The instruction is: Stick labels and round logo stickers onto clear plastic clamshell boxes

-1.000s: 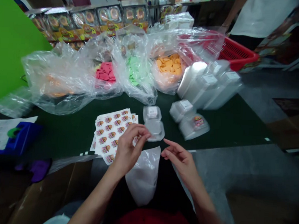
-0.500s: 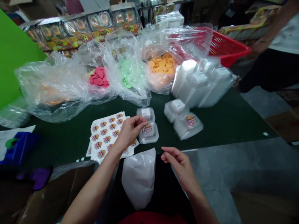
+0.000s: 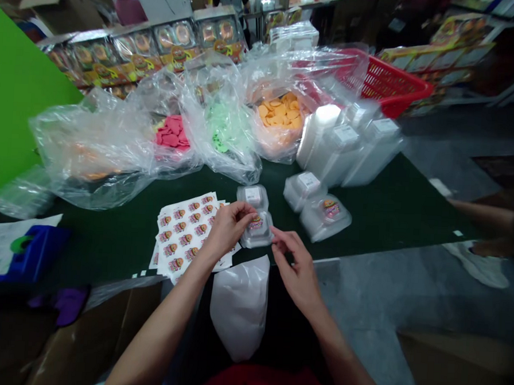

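A clear plastic clamshell box (image 3: 261,238) lies unfolded at the front of the table, its far half carrying a white label. Over the near half my left hand (image 3: 229,228) pinches a small burger sticker (image 3: 256,222) by its left side; whether the sticker is fully down on the plastic I cannot tell. My right hand (image 3: 295,266) is at the box's right edge, fingers bent and apart, fingertips touching or almost touching the rim. Sheets of burger stickers (image 3: 184,229) lie beneath and left of my left hand. To the right sits another clamshell box (image 3: 328,214) with a burger sticker on it.
Stacked clear boxes (image 3: 350,143) stand behind, beside a red basket (image 3: 396,82). Plastic bags hold orange discs (image 3: 281,110), green pieces (image 3: 220,124) and pink pieces (image 3: 173,133). A blue dispenser (image 3: 38,253) is at left. White paper (image 3: 240,306) hangs at the front edge.
My right hand has moved up and left to the box's right edge. My left hand stays over the box with the sticker. A person at the right has walked mostly out of view.
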{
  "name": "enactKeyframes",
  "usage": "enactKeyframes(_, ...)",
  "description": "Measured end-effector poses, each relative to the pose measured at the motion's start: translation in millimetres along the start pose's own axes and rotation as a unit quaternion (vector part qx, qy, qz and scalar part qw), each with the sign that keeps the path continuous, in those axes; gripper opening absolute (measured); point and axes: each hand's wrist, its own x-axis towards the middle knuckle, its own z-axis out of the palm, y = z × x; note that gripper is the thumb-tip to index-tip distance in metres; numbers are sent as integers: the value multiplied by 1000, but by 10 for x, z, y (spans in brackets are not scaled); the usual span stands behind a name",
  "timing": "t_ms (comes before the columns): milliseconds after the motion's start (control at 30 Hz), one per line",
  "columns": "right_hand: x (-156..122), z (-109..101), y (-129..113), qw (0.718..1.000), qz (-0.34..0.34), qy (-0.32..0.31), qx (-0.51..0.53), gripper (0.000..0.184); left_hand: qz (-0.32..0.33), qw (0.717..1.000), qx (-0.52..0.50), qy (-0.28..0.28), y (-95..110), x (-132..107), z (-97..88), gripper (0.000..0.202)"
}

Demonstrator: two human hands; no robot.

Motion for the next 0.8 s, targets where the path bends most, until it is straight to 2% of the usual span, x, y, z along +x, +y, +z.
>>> enactKeyframes(100,151,90,20,987,-88,-20,-134,41,31,998,47,40,-21,-32,49,13)
enactKeyframes(200,202,130,69,973,-108,-26,-201,38,51,991,71,104,-94,-36,110,8)
enactKeyframes(333,207,216,82,969,-108,8,-224,32,12,980,27,196,-180,-55,163,40)
enactKeyframes(400,249,330,73,966,-92,38,-237,43,1,975,-14,220,-193,-120,160,42)
enactKeyframes(500,354,556,72,962,-71,56,-258,74,-17,967,-78,241,-216,-321,119,39)
enactKeyframes(633,445,695,86,974,-57,71,-207,84,-71,960,-121,242,-332,-715,19,40)
enactKeyframes(700,459,644,88,983,-44,83,-159,87,-102,958,-123,239,-410,-910,-22,39)
enactKeyframes(800,478,501,84,994,-23,75,-74,80,-137,956,-105,238,-489,-1143,-41,36)
